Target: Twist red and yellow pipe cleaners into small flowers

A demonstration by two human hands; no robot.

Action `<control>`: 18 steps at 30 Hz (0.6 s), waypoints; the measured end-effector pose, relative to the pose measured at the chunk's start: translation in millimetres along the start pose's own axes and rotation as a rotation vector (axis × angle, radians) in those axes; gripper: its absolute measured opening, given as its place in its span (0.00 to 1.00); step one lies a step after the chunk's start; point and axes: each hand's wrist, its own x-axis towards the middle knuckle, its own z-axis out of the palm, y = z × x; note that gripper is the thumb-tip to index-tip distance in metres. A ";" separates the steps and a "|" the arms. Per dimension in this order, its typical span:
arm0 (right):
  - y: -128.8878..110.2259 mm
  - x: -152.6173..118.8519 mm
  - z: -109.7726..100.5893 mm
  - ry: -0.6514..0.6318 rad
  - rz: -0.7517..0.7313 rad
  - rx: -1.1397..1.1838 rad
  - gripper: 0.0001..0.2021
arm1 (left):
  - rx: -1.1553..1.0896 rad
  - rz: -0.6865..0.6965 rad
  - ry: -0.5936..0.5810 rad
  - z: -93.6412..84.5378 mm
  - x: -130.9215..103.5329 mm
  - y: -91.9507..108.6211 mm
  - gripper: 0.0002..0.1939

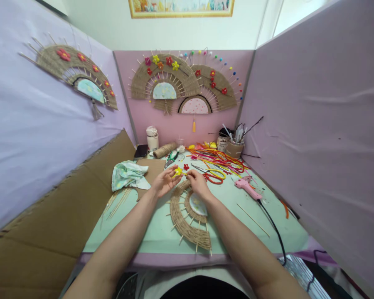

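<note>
Left hand (164,181): fingers pinched on small yellow flower (178,172), held just above far edge of jute fan (188,218). Right hand (198,182): fingertips closed beside the flower, over fan; whether it grips cannot tell. Pink glue gun (247,188) right of fan; scissors (212,173) beyond fan

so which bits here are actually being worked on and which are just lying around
In use:
- left hand
- right hand
- yellow flower piece, pinched between both hands
- jute fan, under the hands

Lying about:
- pink glue gun
- scissors
- green cloth
- twine spool
- tool cup
</note>
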 end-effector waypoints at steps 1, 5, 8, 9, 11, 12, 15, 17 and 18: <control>-0.1 0.3 -1.0 0.011 -0.011 -0.029 0.06 | -0.001 -0.004 -0.007 0.3 -0.4 0.6 0.13; -1.8 1.5 -5.7 0.067 -0.062 -0.113 0.08 | 0.007 -0.003 0.020 1.1 0.1 1.0 0.13; -2.0 4.1 -11.5 0.176 -0.058 -0.138 0.11 | 0.004 0.042 0.069 0.4 2.4 0.2 0.12; -2.0 5.4 -14.1 0.219 -0.052 -0.129 0.11 | 0.004 0.068 0.089 0.0 3.3 0.0 0.11; -3.2 8.1 -20.5 0.308 -0.041 -0.088 0.11 | 0.013 0.131 0.136 -0.8 5.0 -0.1 0.11; -5.0 9.4 -24.5 0.347 -0.040 -0.064 0.11 | 0.022 0.160 0.162 -1.1 5.8 0.0 0.11; -18.4 12.0 -42.6 0.415 -0.067 -0.032 0.11 | 0.041 0.209 0.225 -1.3 7.0 0.8 0.11; -32.7 13.4 -60.2 0.431 -0.113 -0.049 0.11 | 0.041 0.209 0.239 -1.0 7.3 1.5 0.11; -40.0 14.5 -70.1 0.434 -0.136 -0.070 0.11 | 0.040 0.206 0.238 -0.9 7.4 2.0 0.11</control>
